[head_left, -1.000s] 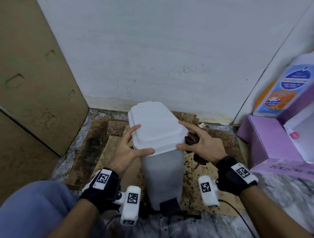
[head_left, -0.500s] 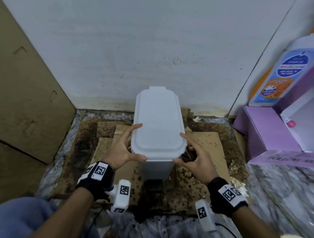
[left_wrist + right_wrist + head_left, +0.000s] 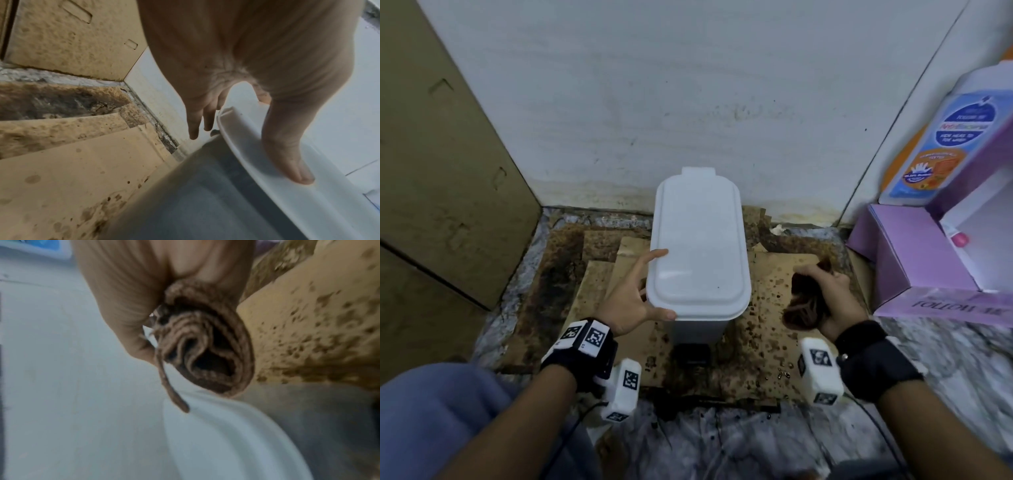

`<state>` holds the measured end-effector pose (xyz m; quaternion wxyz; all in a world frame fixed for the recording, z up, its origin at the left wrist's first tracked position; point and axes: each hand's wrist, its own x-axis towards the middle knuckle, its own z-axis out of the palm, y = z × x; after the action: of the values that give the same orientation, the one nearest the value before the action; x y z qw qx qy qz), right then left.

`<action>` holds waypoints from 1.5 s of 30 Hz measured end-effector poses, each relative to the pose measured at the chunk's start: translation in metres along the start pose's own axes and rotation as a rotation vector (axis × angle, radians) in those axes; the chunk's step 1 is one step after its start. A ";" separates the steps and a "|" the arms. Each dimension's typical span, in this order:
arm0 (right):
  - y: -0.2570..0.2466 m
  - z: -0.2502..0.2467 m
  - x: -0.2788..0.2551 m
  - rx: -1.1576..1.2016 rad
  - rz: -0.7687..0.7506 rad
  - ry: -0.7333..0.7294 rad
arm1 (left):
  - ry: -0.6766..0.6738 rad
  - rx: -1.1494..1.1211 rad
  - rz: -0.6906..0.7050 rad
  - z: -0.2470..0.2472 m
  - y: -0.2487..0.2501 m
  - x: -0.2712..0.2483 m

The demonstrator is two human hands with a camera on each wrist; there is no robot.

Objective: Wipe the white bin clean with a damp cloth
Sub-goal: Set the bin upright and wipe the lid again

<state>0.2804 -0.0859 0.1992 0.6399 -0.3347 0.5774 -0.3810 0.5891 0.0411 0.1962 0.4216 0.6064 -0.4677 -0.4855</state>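
The white bin stands upright on stained cardboard, its lid down and its back to the wall. My left hand is at the lid's front left corner. Its thumb lies on the front rim. The fingers hang straight down beside the bin's grey side. My right hand is off the bin, a short way right of it, and grips a bunched brown cloth. In the right wrist view the cloth fills the fist, with a loose strand hanging over the lid.
Wet, stained cardboard sheets cover the floor under the bin. A black pedal juts from the bin's front. A purple box and a detergent bottle stand at the right. A brown cardboard panel leans at the left.
The bin went from tilted towards me to upright against the wall. My right hand left the lid and moved right with the cloth. The left hand stayed on the lid's corner.
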 end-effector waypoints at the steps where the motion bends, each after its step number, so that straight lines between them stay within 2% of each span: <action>1: -0.010 0.006 -0.004 0.056 -0.004 -0.038 | -0.002 0.021 0.007 0.000 0.001 -0.001; 4: -0.039 0.041 -0.029 0.090 -0.121 -0.155 | -0.016 0.051 0.006 -0.001 0.005 -0.004; 7: -0.043 0.087 -0.050 -0.083 -0.304 -0.185 | -0.024 0.040 -0.014 0.000 0.010 -0.003; 9: -0.033 0.118 -0.055 -0.322 -0.440 -0.152 | -0.007 0.016 -0.032 -0.001 0.010 -0.002; 12: -0.003 0.149 -0.060 -0.813 -0.676 -0.140 | 0.008 -0.026 -0.027 -0.001 0.008 0.001; 14: 0.019 0.154 -0.059 -1.203 -0.873 -0.039 | 0.015 -0.061 -0.025 0.000 0.007 0.001; 16: 0.032 0.150 -0.058 -1.413 -0.963 0.066 | 0.010 -0.046 -0.020 0.000 0.005 0.002; 21: 0.019 0.127 -0.045 -1.414 -0.866 0.062 | -0.004 -0.003 -0.025 -0.005 -0.003 0.005; 23: 0.010 0.107 -0.034 -1.332 -0.811 0.108 | -0.001 -0.015 -0.020 -0.005 -0.005 0.005; 28: -0.015 0.054 -0.002 -1.008 -0.559 0.189 | 0.006 -0.049 -0.034 -0.005 -0.002 0.005; 31: -0.039 0.061 -0.001 -0.910 -0.584 0.193 | 0.061 -0.071 -0.047 -0.006 0.004 0.009; 34: -0.058 0.104 -0.011 -0.925 -0.721 0.074 | 0.122 -0.069 -0.021 -0.004 0.017 0.020; 37: -0.050 0.153 -0.015 -1.086 -0.861 -0.122 | 0.129 0.002 0.009 -0.006 0.026 0.039; 39: -0.033 0.168 -0.013 -1.288 -0.869 -0.213 | 0.109 0.207 -0.011 -0.007 0.026 0.048; 42: -0.021 0.161 -0.003 -1.486 -0.873 -0.192 | 0.071 0.440 -0.012 -0.007 0.024 0.053; 45: -0.035 0.142 0.017 -1.437 -0.837 -0.110 | 0.072 0.473 -0.003 -0.008 0.021 0.055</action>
<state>0.4188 -0.1196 0.2363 0.1031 -0.8667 0.4757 -0.1094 0.5986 -0.0161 0.2071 0.2835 0.7059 -0.5524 -0.3409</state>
